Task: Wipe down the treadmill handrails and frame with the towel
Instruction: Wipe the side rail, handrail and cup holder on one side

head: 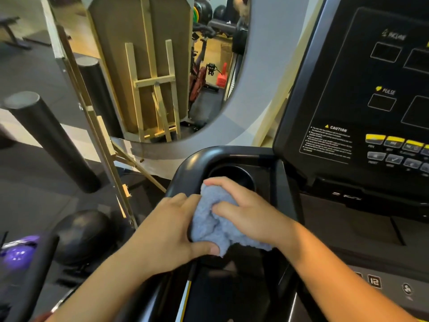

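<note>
Your left hand (171, 231) grips the towel (216, 224) from its left side. The fingers curl over the towel's edge and the thumb tucks in under its near corner. Your right hand (248, 214) lies on top from the right, fingers bent and dug into the folds, with the forefinger reaching over the far end.

Between your hands the towel is pale blue and bunched up. It sits on the inner edge of the black handrail (185, 163), near where the rail bends round the treadmill's left front corner. You cannot tell whether your left fingers also touch the rail under the cloth.

Just beyond the towel is the round cup holder (234, 176), its near rim partly hidden by your right fingers. To the right rises the dark console (362, 94), with a caution label and rows of yellow and grey buttons.

Past the rail stands an oval mirror (167, 73) in a grey frame. Off to the left a black foam roller (51, 140) leans at a tilt. Below it, a black ball (81, 233) and a purple ball (18, 252) lie on the floor.
</note>
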A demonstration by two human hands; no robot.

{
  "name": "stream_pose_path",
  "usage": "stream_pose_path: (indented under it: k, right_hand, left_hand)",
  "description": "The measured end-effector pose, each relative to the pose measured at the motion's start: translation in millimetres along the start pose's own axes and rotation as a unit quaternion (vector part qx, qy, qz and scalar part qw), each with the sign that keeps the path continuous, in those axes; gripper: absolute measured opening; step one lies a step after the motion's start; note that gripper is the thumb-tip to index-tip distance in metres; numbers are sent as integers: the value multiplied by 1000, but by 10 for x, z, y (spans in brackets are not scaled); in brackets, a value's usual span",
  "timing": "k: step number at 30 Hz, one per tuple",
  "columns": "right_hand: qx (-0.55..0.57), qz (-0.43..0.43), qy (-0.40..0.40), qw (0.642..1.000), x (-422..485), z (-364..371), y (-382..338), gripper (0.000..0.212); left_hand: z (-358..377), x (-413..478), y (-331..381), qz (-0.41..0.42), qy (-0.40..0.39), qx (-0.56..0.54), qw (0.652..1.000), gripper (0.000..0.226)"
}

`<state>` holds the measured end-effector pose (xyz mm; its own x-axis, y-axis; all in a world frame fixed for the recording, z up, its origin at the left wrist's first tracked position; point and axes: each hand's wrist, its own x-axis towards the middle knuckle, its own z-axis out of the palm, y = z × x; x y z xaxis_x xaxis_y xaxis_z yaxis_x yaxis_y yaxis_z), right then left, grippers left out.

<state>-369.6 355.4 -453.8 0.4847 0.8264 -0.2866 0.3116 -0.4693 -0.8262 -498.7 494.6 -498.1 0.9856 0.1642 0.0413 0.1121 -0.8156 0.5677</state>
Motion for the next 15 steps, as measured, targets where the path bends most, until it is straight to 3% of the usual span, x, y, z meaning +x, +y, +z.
stream_pose_path:
  k: [2, 7, 11, 13, 15]
  right_hand:
    - [-10, -29, 18, 999, -47, 90, 29, 54]
    - [-234, -95, 39, 967, -549, 178, 235, 81]
    - [-323, -93, 72, 939, -733, 7, 338, 83]
    - [-390, -82, 118, 909, -767, -77, 297, 70]
    - [-375, -27, 110, 920, -837, -132, 326, 72]
  left_hand:
    - [-42, -54, -33, -12, 6, -29, 999, 63]
    - [20, -161, -19, 14, 44, 31, 998, 73]
    - [183, -167, 197, 64, 77, 74, 992, 67]
    - [340, -127, 318, 78, 61, 67, 993, 67]
    - [541, -44, 473, 89, 59, 52, 993, 70]
